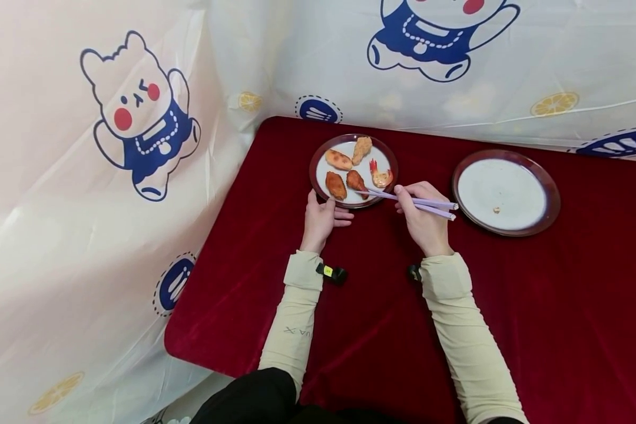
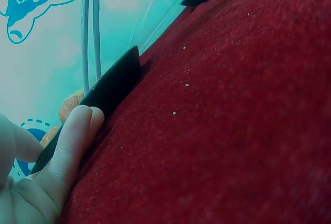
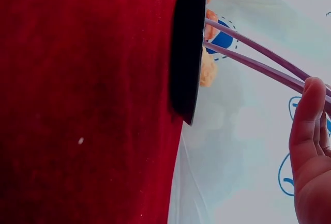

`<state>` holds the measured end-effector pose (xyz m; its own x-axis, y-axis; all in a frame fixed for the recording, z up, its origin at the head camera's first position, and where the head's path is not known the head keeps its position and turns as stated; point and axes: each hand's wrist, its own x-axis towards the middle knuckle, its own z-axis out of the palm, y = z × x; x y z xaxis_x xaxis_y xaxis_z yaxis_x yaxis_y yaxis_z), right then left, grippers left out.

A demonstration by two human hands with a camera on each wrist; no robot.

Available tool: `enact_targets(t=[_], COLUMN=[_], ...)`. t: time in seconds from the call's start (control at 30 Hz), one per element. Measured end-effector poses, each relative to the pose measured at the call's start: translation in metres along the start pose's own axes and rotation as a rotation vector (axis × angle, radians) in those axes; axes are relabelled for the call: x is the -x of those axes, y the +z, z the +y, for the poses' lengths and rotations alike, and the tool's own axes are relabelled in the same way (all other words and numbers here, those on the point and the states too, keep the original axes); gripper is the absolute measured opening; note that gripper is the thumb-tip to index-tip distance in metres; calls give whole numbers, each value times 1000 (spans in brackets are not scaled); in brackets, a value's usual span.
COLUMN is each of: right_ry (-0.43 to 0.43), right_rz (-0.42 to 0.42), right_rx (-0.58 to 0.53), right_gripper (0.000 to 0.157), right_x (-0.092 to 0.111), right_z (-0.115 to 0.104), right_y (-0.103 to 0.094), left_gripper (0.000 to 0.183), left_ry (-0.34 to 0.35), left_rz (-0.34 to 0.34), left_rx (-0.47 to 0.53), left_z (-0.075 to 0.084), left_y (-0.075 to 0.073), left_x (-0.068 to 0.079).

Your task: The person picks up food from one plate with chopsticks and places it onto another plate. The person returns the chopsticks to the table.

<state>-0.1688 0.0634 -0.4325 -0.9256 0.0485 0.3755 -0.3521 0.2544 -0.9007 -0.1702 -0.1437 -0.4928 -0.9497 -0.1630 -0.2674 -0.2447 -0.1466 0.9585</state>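
Observation:
My right hand (image 1: 424,218) holds a pair of lilac chopsticks (image 1: 424,204), also visible in the right wrist view. Their tips reach over a brown-rimmed plate (image 1: 315,171) to a browned drumstick (image 1: 354,181); whether they pinch it I cannot tell. At the near left rim my left hand (image 1: 320,221) grips that plate, thumb at the edge and fingers against its outer side, as the left wrist view shows. Around the drumstick lie a browned chicken wing (image 1: 335,185), an oval golden piece (image 1: 338,159), a paler fried drumstick (image 1: 361,149) and a red-tailed shrimp (image 1: 381,176).
To the right stands another brown-rimmed plate (image 1: 500,188) with a small crumb (image 1: 496,210) on it. Both plates are on a dark red cloth-covered table (image 1: 371,306). A printed white curtain (image 1: 217,76) hangs along the back and left.

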Motion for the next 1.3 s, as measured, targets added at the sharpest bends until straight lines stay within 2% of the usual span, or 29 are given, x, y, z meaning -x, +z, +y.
enact_targets(t=[0.2, 0.37, 0.47, 0.6, 0.73, 0.93, 1.1, 1.3], right_ry=[-1, 103, 118, 19, -80, -136, -90, 69], right_rz=[12, -24, -68, -118, -148, -152, -117, -55], right_rx=[35, 52, 45, 40, -12, -29, -16, -6], right_gripper=[27, 32, 33, 30, 27, 27, 29, 30], right_x=[-2, -1, -1, 0, 3, 5, 3, -1], right_z=[15, 14, 11, 3, -9, -14, -16, -2], right_y=[-2, -6, -7, -8, -9, -12, -16, -25], left_gripper=[71, 72, 72, 73, 73, 72, 72, 73], left_ry=[-7, -2, 3, 6, 2, 7, 4, -7], left_rz=[3, 7, 8, 9, 8, 8, 18, 20], left_rx=[5, 7, 13, 14, 2, 3, 1, -7], left_z=[0, 0, 0, 0, 0, 1, 1, 1], left_y=[0, 1, 1, 2, 1, 1, 1, 2], left_x=[1, 1, 1, 1, 2, 2, 2, 1])
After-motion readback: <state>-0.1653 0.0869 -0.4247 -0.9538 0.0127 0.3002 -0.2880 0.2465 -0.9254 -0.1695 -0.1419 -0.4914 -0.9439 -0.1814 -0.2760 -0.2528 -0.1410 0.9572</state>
